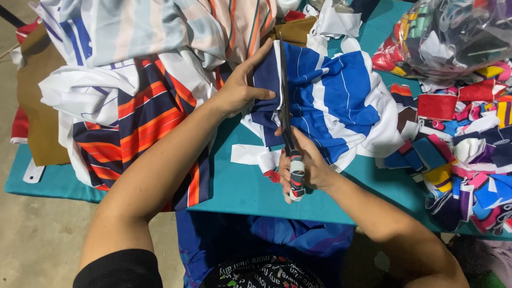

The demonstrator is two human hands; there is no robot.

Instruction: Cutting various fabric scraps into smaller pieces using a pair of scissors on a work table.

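My right hand (pixel 306 162) grips the cloth-wrapped handles of a pair of scissors (pixel 286 114), whose long dark blades point away from me along the edge of a blue, white and navy striped fabric (pixel 341 96). My left hand (pixel 242 85) lies flat on the navy part of that fabric, just left of the blades, fingers stretched out and pressing it to the teal table (pixel 240 186).
A heap of striped cloth in orange, navy and white (pixel 138 80) fills the left side. Several small colourful fabric offcuts (pixel 464 154) pile up at the right, below a clear plastic bag of scraps (pixel 453 32). Blue cloth (pixel 266 240) hangs over my lap.
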